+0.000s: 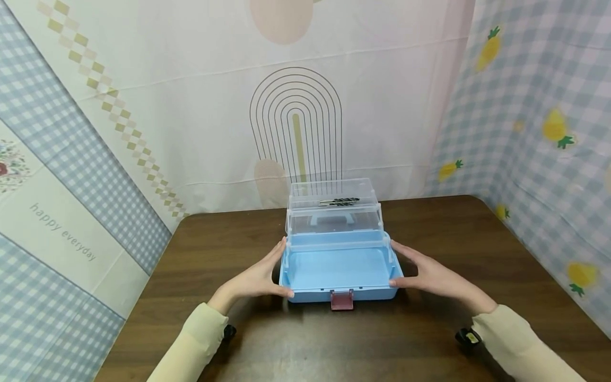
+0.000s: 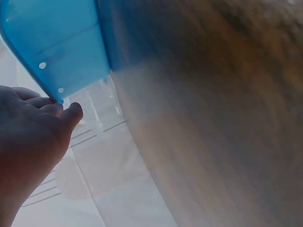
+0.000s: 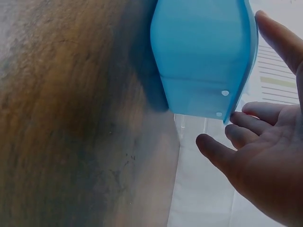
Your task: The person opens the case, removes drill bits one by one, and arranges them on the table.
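A light blue toolbox point(image 1: 340, 268) stands on the table with its front toward me. Clear tiered trays point(image 1: 305, 220) are raised at its back, and several drill bits point(image 1: 340, 202) lie in the upper one. A dark pink latch point(image 1: 341, 301) hangs at the front. My left hand point(image 1: 253, 278) spans the box's left end, thumb at the front corner and fingertips near the back corner. At the opposite end my right hand point(image 1: 431, 270) does the same, its thumb touching the rim. Fingers on both hands are spread and fairly straight. The wrist views show the blue end walls point(image 3: 199, 56).
The brown wooden table point(image 1: 229, 233) extends around the box. Behind it hangs a pale patterned cloth point(image 1: 210, 132), close to the table's back edge. Checked cloth with pineapple prints point(image 1: 539, 175) hangs along the right side.
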Motion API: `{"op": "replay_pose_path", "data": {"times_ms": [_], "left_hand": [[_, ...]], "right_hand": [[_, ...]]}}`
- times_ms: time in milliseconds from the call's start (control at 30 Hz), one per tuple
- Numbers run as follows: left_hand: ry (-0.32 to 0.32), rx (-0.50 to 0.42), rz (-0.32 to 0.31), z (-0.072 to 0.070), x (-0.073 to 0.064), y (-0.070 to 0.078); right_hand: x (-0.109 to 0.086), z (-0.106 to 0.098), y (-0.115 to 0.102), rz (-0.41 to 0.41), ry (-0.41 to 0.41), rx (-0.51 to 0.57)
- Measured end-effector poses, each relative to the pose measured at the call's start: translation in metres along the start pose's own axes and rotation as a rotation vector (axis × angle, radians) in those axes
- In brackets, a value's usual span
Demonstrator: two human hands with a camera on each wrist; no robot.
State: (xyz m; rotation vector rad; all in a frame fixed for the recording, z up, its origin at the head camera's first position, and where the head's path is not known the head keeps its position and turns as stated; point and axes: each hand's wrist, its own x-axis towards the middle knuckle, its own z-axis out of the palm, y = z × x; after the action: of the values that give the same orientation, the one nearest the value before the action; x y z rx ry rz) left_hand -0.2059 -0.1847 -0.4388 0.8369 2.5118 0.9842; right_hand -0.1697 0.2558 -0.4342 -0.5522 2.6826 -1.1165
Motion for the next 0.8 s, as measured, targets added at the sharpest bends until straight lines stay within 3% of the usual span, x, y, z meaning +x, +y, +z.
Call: {"op": "replay_pose_path", "data": {"times_ms": [500, 800], "left_hand": [[0.000, -0.002, -0.017, 0.000, 0.002, -0.003], [0.008, -0.007, 0.019, 0.001, 0.000, -0.003]], "right_hand": [[0.019, -0.037, -0.005, 0.062, 0.040, 0.022], [0.038, -0.062, -0.015, 0.030, 0.078, 0.036]]}}
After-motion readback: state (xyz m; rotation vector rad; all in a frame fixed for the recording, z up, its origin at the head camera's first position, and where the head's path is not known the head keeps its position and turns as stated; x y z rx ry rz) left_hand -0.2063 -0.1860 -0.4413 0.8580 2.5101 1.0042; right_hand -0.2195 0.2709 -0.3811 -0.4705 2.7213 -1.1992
